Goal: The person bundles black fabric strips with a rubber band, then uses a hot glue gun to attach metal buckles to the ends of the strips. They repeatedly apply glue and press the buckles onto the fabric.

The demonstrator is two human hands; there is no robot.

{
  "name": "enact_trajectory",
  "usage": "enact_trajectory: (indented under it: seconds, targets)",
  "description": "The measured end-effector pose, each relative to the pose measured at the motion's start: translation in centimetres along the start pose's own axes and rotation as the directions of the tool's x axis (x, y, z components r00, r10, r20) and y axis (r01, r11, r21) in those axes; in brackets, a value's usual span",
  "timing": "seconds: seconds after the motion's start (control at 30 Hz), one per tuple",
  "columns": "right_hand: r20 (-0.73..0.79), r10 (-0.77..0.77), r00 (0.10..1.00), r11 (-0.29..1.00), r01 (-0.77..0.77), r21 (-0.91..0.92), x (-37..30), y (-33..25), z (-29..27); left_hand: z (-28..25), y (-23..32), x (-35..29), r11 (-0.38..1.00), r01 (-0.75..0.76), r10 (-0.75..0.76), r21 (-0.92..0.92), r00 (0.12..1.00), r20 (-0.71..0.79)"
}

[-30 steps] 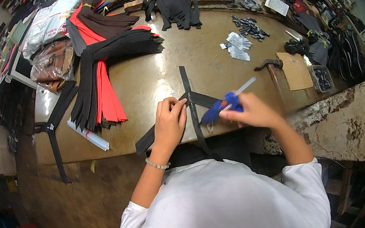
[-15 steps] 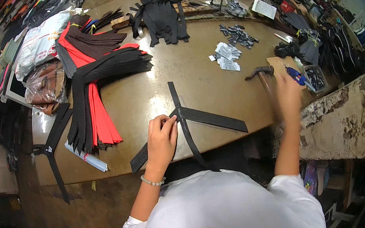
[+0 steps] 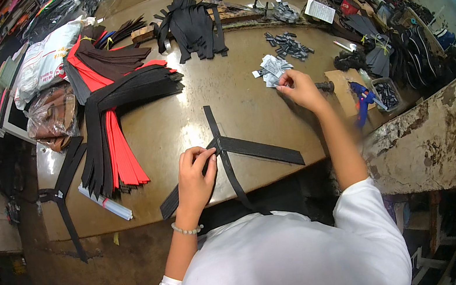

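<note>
My left hand [image 3: 193, 177] pinches the black strap [image 3: 261, 150] at the spot where it crosses a thinner black strip [image 3: 234, 183]. The crossed pieces lie near the table's front edge, and the strip's lower end hangs over it. My right hand [image 3: 299, 89] is stretched out to a small pile of pale printed labels [image 3: 274, 66], fingertips closed at the pile's lower right edge. Whatever label lies between those fingers is mostly hidden. Just beyond the labels is a heap of small dark clips or buckles [image 3: 289, 46]. The hammer [image 3: 324, 87] is mostly covered by my right forearm.
Black and red strap bundles [image 3: 115, 94] cover the table's left side, beside a bagged brown roll [image 3: 52, 112]. A blue glue gun [image 3: 361, 100] and a tub of small parts [image 3: 387, 94] stand at right. More black straps [image 3: 190, 30] lie at the back.
My right hand has left the hammer area at the right and moved leftward to the labels. The hammer's handle is now behind my forearm. My left hand keeps its hold on the strap.
</note>
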State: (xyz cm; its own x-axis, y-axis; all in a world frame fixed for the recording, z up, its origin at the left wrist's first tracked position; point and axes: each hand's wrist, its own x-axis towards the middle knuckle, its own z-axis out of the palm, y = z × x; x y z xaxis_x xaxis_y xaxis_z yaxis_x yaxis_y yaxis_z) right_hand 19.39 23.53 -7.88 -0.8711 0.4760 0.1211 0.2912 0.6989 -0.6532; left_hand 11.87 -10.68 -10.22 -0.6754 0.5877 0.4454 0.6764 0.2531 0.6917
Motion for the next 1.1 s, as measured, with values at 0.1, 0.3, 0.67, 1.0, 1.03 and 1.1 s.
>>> enact_trajectory:
  seconds: [0.1, 0.3, 0.67, 1.0, 1.03, 1.1]
  targets:
    - [0.061, 0.109, 0.992, 0.874, -0.125, 0.469, -2.5, -3.7, 0.9, -0.4, 0.8, 0.0, 0.991, 0.066, -0.077, -0.119, 0.993, -0.09]
    - [0.333, -0.098, 0.938, 0.491, -0.246, 0.836, -9.5, -11.9, 6.6, -0.4, 3.1, 0.6, 0.638, 0.287, -0.279, -0.715, 0.951, 0.132]
    - [0.691, -0.156, 0.706, 0.578, -0.502, 0.644, -10.0, -11.5, 3.6, -5.2, 1.7, 1.4, 0.999, -0.023, 0.015, -0.027, 0.959, -0.282]
    - [-0.355, -0.701, 0.618, 0.697, 0.699, -0.16, -9.8, -15.8, 6.0, -1.6, 3.2, -1.0, -0.001, 0.508, -0.278, -0.861, 0.827, 0.488]
    - [-0.345, -0.695, 0.631, 0.703, 0.696, -0.143, -9.9, -15.9, 6.3, -1.2, 3.4, -1.1, -0.074, 0.462, -0.265, -0.884, 0.845, 0.464]
    - [-0.378, -0.704, 0.601, 0.682, 0.722, -0.121, -10.3, -16.0, 6.6, -0.9, 3.5, -0.9, -0.138, 0.424, -0.294, -0.895, 0.846, 0.446]
